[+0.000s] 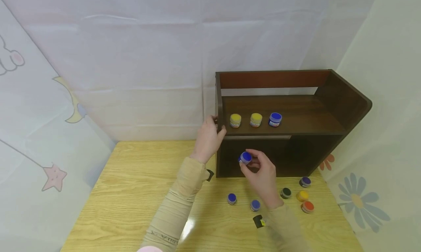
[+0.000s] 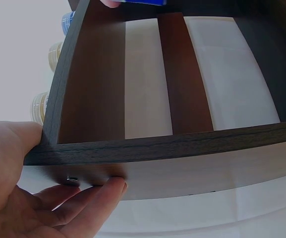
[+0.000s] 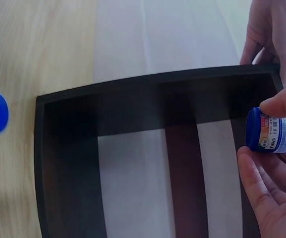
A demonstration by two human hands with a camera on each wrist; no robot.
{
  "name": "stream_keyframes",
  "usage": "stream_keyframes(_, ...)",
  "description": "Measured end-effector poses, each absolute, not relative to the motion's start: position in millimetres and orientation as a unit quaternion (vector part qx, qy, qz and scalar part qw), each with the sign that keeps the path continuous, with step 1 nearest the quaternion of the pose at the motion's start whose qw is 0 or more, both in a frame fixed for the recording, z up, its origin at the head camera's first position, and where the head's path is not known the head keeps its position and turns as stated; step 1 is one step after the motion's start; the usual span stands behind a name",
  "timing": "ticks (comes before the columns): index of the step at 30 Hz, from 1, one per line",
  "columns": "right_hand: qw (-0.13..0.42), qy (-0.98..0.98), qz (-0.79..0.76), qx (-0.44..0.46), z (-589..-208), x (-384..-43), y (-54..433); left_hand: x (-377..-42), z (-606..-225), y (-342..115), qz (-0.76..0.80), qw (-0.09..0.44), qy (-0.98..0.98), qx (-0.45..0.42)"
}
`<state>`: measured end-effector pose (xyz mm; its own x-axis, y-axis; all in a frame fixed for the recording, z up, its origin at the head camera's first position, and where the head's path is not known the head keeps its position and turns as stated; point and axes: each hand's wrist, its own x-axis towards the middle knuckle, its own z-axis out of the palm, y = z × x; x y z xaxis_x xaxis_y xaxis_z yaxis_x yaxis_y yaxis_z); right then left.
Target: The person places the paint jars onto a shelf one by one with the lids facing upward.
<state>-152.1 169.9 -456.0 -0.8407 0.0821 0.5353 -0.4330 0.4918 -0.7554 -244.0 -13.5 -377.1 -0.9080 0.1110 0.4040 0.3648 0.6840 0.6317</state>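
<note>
My right hand [image 1: 264,174] pinches a small paint jar with a blue lid [image 1: 245,157] between thumb and fingers, in front of the shelf's lower compartment. In the right wrist view this jar [image 3: 270,131] lies sideways, its printed label showing. My left hand [image 1: 208,139] grips the left side panel of a dark brown wooden shelf [image 1: 296,107]. The left wrist view shows the thumb at the front edge of the panel [image 2: 192,148] and the fingers against its outer face. On the upper board stand two yellow-lidded jars [image 1: 235,120] and one blue-lidded jar [image 1: 275,119] in a row.
On the wooden table [image 1: 138,193] before the shelf sit two blue-lidded jars [image 1: 231,198]. Further right are a dark-lidded jar [image 1: 285,193], an orange-yellow one [image 1: 302,196], a red one [image 1: 307,207] and a purple-blue one [image 1: 305,181]. A patterned cloth [image 1: 378,164] hangs on the right.
</note>
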Motion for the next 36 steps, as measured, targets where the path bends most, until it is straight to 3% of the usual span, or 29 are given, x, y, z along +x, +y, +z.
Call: stream_keyframes(36, 0.367, -0.802, 0.466, 0.064, -424.4, -158.2, 215.2, -244.0, -377.2, -14.2, -0.375, 0.171, -0.901, -0.132)
